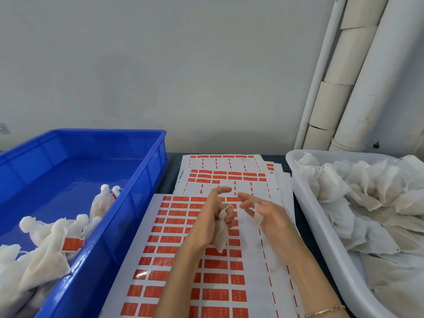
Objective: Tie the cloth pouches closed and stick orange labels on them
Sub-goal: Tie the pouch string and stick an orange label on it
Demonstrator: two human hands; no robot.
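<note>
Label sheets (160, 237) cover the dark table (171, 177) against a grey wall (160, 65).

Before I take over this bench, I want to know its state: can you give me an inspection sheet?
Surface: dark table, mostly covered by label sheets.
Job's things: pouch in hand, no label visible on it; tied pouches in blue crate, some labelled; heaped pouches in white tub.
Clutter: nothing seen.
Hands: left hand grips the pouch; right hand open over the sheets.
Cables: nothing seen.
Surroundings: grey wall; white pipes at right.
</note>
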